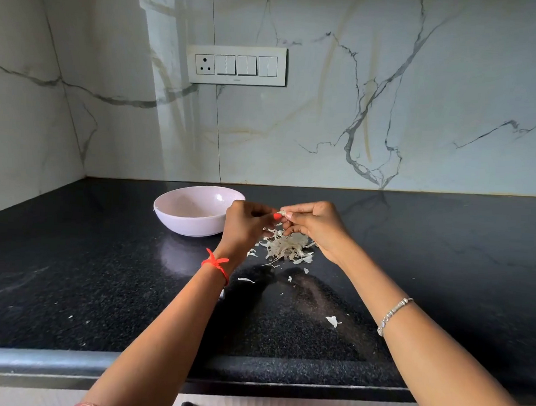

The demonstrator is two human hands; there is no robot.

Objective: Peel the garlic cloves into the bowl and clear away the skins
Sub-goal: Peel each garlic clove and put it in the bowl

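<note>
- The garlic clove (282, 214) is held in the air between both hands, directly above the pile of skins (289, 247). Judged reason: loosened skin drops onto one heap, which simplifies clearing later.
- The left hand (246, 223) is raised off the surface (96, 286), knuckles toward the camera. Its fingers (277, 216) are curled, and the thumb tip pinches the clove's left end.
- The right hand (315, 228) mirrors it. Its fingers (294, 215) are curled and pinch the clove's right end. Which hand strips and which steadies cannot be told.
- Both forearms reach forward and converge, wrists clear of the surface.
- The bowl (189, 224) stands just beside the left hand, near the wall. Judged reason: a peeled clove needs only a short move to it. Its near wall hides the bottom, so whether it contains cloves cannot be told.
- Stray skin flakes (333, 321) lie apart from the pile, nearer the surface's front edge. Clearing is not yet done.
</note>
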